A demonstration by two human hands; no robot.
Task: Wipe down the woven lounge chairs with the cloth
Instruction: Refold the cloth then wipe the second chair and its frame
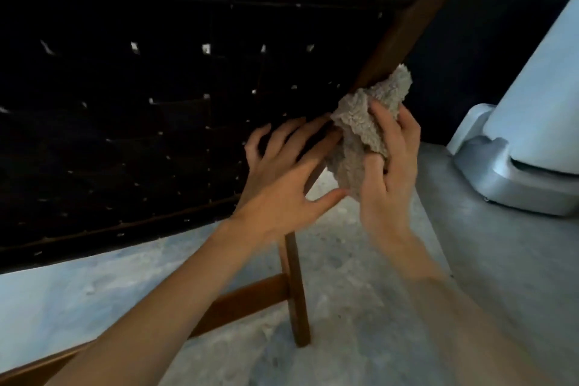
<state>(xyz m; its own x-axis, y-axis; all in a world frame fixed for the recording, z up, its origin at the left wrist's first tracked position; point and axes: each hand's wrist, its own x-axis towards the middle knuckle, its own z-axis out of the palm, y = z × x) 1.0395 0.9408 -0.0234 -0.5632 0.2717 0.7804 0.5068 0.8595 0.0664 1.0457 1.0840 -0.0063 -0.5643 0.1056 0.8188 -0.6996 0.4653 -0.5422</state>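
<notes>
Beige cloth (357, 131) (bunched) in right hand (390, 178)

The cloth (366, 131) lies against the chair (156, 103) frame's right edge.

Black woven chair (141, 103), brown frame (404, 25); seemingly beige cloth (360, 135).

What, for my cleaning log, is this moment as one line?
right hand: grips cloth against chair frame | left hand: open on woven seat | step: wiping
</notes>
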